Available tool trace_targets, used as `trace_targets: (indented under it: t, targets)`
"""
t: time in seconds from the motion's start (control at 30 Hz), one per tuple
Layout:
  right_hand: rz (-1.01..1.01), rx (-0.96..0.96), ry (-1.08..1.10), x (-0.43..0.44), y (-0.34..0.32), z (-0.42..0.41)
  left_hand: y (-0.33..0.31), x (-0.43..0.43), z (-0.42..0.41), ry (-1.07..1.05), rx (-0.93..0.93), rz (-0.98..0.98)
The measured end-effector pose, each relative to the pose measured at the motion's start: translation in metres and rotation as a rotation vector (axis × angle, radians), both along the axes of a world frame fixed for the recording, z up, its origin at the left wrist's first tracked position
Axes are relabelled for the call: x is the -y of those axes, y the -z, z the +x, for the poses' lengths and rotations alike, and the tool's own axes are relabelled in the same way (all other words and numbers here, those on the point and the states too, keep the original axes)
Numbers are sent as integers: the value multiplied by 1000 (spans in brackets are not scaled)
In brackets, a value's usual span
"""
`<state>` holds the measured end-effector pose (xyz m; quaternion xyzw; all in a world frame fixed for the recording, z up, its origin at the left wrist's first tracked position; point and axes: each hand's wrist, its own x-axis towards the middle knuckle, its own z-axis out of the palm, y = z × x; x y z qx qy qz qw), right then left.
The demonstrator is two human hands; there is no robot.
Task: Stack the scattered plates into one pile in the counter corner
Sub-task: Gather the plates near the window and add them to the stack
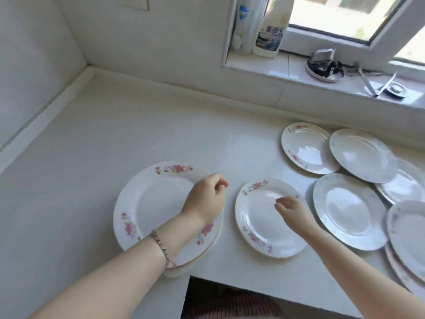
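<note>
A short pile of white plates with pink flowers (149,203) sits near the counter's front edge, left of centre. My left hand (207,199) hovers over the pile's right rim, fingers loosely curled, holding nothing. A single pink-flowered plate (257,222) lies just to the right. Over its upper right part hangs my right hand (292,212), fingers curled and empty. Further right lie several scattered plates: a pink-flowered one (305,148), a pale blue-rimmed one (363,155), another (349,210), and overlapping ones at the right edge (409,233).
The counter corner (92,72) is at the far left back, where two white walls meet. A windowsill at the back holds a detergent bottle (271,31), a small dish of dark scraps (324,67) and scissors (370,84). The counter's front edge drops off below the plates.
</note>
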<state>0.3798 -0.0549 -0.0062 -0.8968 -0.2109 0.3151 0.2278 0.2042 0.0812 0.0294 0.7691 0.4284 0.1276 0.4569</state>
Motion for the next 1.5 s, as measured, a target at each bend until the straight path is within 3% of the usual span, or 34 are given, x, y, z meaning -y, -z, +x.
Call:
trace_targets:
  t: [0.1,0.17,0.27,0.37,0.53,0.7,0.77,0.93,1.03,1.33,1.5]
  targets:
    - [-51,38,110,43,-1,37,12,23,41,165,-114,-107]
    - [-89,44,167,68,-1,57,25,39,63,162,-273,-154]
    - [-106,16,225,98,6,87,56,57,85,-24,-523,-293]
    - [-54,-7,243,118,17,118,82,66,103,-230,-582,-413]
    - [1,-71,232,143,32,164,100,76,113,-570,-459,-513]
    - [88,-111,245,152,32,210,97,93,113,-711,-307,-444]
    - [199,-190,372,146,29,232,88,95,119,-753,-229,-371]
    - [455,-623,904,114,28,290,62,94,137,-875,-76,-132]
    - [588,-783,1053,100,37,313,51,93,148,-964,47,-78]
    - [789,-979,1222,83,52,335,46,95,163,-1055,204,-240]
    - [741,-960,1122,91,44,329,38,97,149,-1046,233,-268]
